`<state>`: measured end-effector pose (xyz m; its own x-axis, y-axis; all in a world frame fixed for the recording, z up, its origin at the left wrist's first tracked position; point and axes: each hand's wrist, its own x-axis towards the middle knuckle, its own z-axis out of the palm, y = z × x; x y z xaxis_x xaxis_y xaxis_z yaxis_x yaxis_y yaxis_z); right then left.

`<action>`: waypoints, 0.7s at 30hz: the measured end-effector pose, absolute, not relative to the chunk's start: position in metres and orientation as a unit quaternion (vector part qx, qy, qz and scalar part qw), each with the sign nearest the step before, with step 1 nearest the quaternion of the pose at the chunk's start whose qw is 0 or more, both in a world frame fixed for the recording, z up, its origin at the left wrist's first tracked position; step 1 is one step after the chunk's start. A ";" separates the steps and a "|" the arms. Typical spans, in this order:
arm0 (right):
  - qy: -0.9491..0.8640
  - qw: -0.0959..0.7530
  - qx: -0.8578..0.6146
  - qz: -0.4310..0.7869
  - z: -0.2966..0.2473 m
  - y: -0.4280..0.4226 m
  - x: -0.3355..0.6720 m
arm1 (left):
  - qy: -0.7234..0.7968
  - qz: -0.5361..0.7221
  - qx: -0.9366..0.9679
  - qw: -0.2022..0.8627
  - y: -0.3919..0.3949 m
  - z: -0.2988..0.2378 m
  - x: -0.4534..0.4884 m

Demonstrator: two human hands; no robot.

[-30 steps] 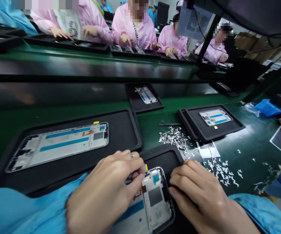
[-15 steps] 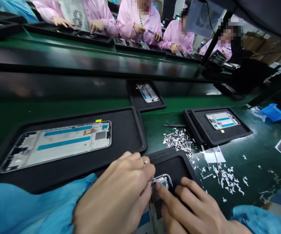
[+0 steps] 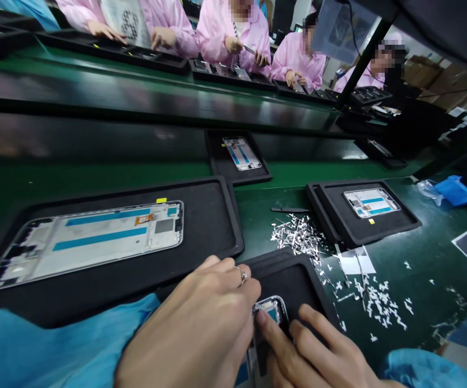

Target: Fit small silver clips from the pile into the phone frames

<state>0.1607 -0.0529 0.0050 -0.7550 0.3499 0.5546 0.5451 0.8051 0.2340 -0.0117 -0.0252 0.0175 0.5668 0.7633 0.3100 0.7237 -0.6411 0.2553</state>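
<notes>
A phone frame [image 3: 274,308] with a silvery rim and blue strips lies in a black tray [image 3: 298,280] close in front of me, mostly covered by my hands. My left hand [image 3: 205,318], with a ring on one finger, is closed over the frame's left side. Its fingertips are hidden, and what they pinch cannot be made out. From the right, my right hand [image 3: 314,350] reaches over the same frame. Its index finger is stretched out, the tip touching the frame's inner upper part beside my left fingers. The other fingers are bent and apart; the thumb is hidden.
A larger-looking phone frame [image 3: 108,237] lies in the left tray [image 3: 205,215]. Another tray [image 3: 237,175] sits further back, and stacked trays [image 3: 403,215] stand right. Tweezers [image 3: 290,209] and heaps of small white-and-black scraps [image 3: 298,234] lie between. Co-workers in pink [image 3: 233,32] sit opposite.
My hands stay at the same place on the phone frame, with only slight finger shifts. The view has moved a little. Across the bench, a co-worker's dark tray at the right has tipped lower.
</notes>
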 end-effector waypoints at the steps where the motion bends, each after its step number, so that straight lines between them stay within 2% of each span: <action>1: -0.923 0.232 -0.239 -0.194 0.006 -0.053 0.162 | 0.422 0.203 0.882 0.046 -0.025 0.018 -0.011; 10: -0.922 0.227 -0.243 -0.200 0.014 -0.051 0.160 | 0.409 0.227 0.884 0.007 -0.026 0.021 -0.010; 16: -0.910 0.218 -0.249 -0.249 0.007 -0.055 0.155 | 0.408 0.198 0.890 0.039 -0.027 0.013 -0.013; 21: -0.915 0.198 -0.245 -0.252 0.006 -0.057 0.157 | 0.437 0.232 0.868 0.031 -0.033 0.012 -0.013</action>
